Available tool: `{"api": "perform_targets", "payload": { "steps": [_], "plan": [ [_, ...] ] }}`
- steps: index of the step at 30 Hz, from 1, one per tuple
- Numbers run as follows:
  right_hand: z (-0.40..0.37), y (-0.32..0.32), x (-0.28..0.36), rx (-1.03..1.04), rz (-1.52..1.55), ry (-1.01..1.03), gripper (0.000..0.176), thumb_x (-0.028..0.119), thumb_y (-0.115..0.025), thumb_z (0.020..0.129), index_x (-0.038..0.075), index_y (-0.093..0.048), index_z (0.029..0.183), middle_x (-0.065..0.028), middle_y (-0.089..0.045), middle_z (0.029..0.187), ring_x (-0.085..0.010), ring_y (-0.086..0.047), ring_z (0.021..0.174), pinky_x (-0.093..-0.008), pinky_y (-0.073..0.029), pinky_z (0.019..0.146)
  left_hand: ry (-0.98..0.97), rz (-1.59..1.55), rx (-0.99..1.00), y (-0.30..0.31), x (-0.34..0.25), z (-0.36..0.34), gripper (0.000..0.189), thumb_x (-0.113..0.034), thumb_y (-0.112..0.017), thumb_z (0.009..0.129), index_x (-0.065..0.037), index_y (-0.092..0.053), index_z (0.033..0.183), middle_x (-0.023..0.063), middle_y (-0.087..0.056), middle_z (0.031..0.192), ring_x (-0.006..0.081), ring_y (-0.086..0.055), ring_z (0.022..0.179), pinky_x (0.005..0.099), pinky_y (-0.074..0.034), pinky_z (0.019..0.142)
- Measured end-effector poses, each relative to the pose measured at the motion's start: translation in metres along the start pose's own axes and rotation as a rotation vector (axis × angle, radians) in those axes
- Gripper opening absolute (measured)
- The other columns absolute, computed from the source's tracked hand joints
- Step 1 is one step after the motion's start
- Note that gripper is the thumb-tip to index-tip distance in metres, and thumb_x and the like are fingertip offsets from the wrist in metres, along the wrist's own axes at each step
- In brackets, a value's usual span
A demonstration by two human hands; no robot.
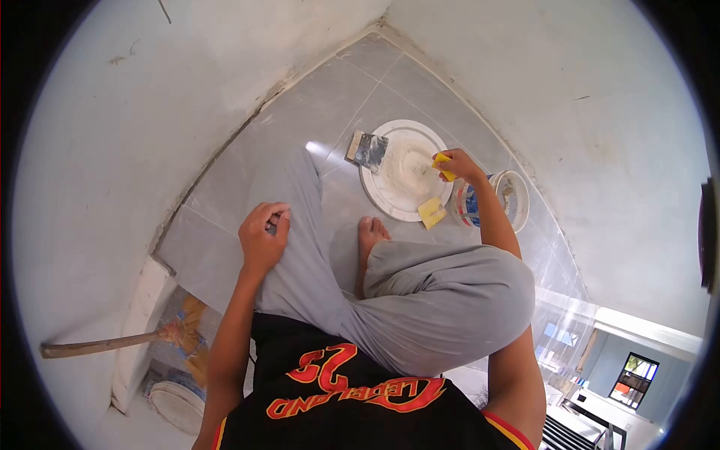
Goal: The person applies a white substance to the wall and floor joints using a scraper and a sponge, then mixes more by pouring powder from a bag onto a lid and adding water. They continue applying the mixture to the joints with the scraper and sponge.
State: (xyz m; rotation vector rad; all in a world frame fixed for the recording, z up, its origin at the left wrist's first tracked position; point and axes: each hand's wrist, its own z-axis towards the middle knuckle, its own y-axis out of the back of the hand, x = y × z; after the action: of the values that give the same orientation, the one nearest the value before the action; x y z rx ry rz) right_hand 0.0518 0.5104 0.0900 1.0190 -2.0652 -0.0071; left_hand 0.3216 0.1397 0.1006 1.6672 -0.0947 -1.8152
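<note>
My right hand (460, 166) is closed on a yellow plastic scraper (444, 166), held over the right side of a round white lid (373, 196). Pale powder or paste (409, 169) is spread over the lid. A second yellow spreader (432, 213) with a notched edge lies at the lid's near rim. Across the left rim rests a putty knife (370, 151) with a smeared dark blade. My left hand (264, 234) lies on my left leg with its fingers curled in; I see nothing held in them.
A white bucket (514, 196) with pale smears stands right of the lid, beside my right forearm. Walls meet in the corner beyond the grey tiled floor (311, 97). At lower left are a broom (112, 345) and another white bucket (176, 405). My bare foot (370, 234) is near the lid.
</note>
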Motion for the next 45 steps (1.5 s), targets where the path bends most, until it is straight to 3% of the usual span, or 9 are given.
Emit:
{"api": "perform_targets", "payload": {
  "steps": [2, 9, 14, 18, 24, 26, 29, 32, 45],
  "plan": [
    [0.003, -0.002, 0.001, -0.119, -0.22, 0.037, 0.019, 0.002, -0.056, 0.078, -0.004, -0.059, 0.095, -0.0081, -0.059, 0.071, -0.0142, -0.057, 0.055, -0.0264, -0.048, 0.051, -0.009, 0.011, -0.002, 0.0, 0.001, 0.002, 0.008, -0.006, -0.061, 0.074, -0.006, -0.062, 0.082, 0.0029, -0.058, 0.07, 0.0126, -0.052, 0.057, 0.0238, -0.039, 0.052],
    [-0.002, -0.021, 0.018, -0.07, -0.201, 0.063, 0.02, -0.001, -0.056, 0.076, -0.004, -0.061, 0.095, -0.0092, -0.061, 0.071, -0.0138, -0.057, 0.053, -0.0253, -0.048, 0.051, -0.013, 0.019, 0.017, -0.001, 0.003, 0.003, 0.008, -0.005, -0.061, 0.073, -0.006, -0.062, 0.08, 0.0025, -0.057, 0.069, 0.0122, -0.051, 0.056, 0.0233, -0.039, 0.052],
    [0.001, -0.019, 0.015, -0.077, -0.588, 0.023, 0.023, -0.002, -0.052, 0.07, 0.0, -0.066, 0.088, -0.011, -0.062, 0.065, -0.016, -0.061, 0.053, -0.0266, -0.048, 0.049, -0.014, 0.006, 0.025, -0.001, 0.006, 0.003, 0.009, -0.004, -0.061, 0.072, -0.006, -0.063, 0.081, 0.0025, -0.057, 0.068, 0.0118, -0.05, 0.056, 0.0233, -0.038, 0.051],
    [0.011, -0.015, 0.007, -0.191, -0.555, 0.096, 0.025, -0.002, -0.051, 0.069, 0.001, -0.067, 0.088, -0.0132, -0.062, 0.063, -0.0165, -0.061, 0.052, -0.0275, -0.048, 0.049, -0.009, 0.0, 0.017, -0.001, 0.007, 0.003, 0.009, -0.004, -0.061, 0.072, -0.005, -0.063, 0.081, 0.0027, -0.057, 0.069, 0.0116, -0.05, 0.056, 0.0232, -0.038, 0.051],
    [0.013, -0.033, 0.017, -0.055, -0.489, 0.122, 0.028, -0.006, -0.046, 0.071, -0.001, -0.065, 0.091, -0.0114, -0.062, 0.068, -0.0147, -0.059, 0.051, -0.0275, -0.047, 0.047, -0.003, -0.045, -0.004, 0.0, 0.008, 0.003, 0.008, -0.004, -0.061, 0.073, -0.005, -0.062, 0.08, 0.0029, -0.056, 0.067, 0.0117, -0.05, 0.055, 0.0231, -0.037, 0.051],
    [0.01, -0.033, 0.019, -0.04, -0.738, 0.112, 0.03, -0.004, -0.048, 0.07, 0.001, -0.065, 0.094, -0.0149, -0.063, 0.071, -0.0197, -0.061, 0.057, -0.03, -0.048, 0.051, 0.006, -0.037, -0.001, 0.001, 0.008, 0.003, 0.008, -0.004, -0.061, 0.073, -0.005, -0.062, 0.08, 0.003, -0.056, 0.067, 0.0117, -0.05, 0.055, 0.0231, -0.037, 0.051],
    [0.021, -0.023, 0.0, -0.173, -0.828, 0.269, 0.027, 0.003, -0.054, 0.067, 0.003, -0.065, 0.092, -0.0201, -0.063, 0.083, -0.0317, -0.062, 0.077, -0.0368, -0.049, 0.068, 0.002, -0.025, 0.004, 0.001, 0.008, 0.003, 0.007, -0.004, -0.061, 0.073, -0.005, -0.062, 0.08, 0.0031, -0.056, 0.067, 0.0116, -0.049, 0.055, 0.0232, -0.038, 0.051],
    [0.019, -0.019, 0.002, -0.215, -0.816, 0.214, 0.022, 0.006, -0.053, 0.068, 0.002, -0.065, 0.087, -0.0221, -0.061, 0.088, -0.0348, -0.06, 0.084, -0.0388, -0.047, 0.073, -0.015, -0.022, 0.007, 0.0, 0.01, 0.004, 0.008, -0.004, -0.061, 0.073, -0.005, -0.062, 0.08, 0.0032, -0.056, 0.067, 0.0114, -0.049, 0.055, 0.0233, -0.038, 0.051],
    [0.017, -0.05, -0.009, -0.307, -0.877, 0.385, 0.023, 0.015, -0.049, 0.079, -0.007, -0.054, 0.076, -0.0282, -0.058, 0.081, -0.0412, -0.055, 0.076, -0.0447, -0.042, 0.069, 0.009, -0.023, 0.024, 0.0, 0.008, 0.001, 0.008, -0.006, -0.061, 0.075, -0.004, -0.062, 0.083, 0.0028, -0.056, 0.069, 0.0101, -0.048, 0.057, 0.022, -0.036, 0.052]
  ]
}}
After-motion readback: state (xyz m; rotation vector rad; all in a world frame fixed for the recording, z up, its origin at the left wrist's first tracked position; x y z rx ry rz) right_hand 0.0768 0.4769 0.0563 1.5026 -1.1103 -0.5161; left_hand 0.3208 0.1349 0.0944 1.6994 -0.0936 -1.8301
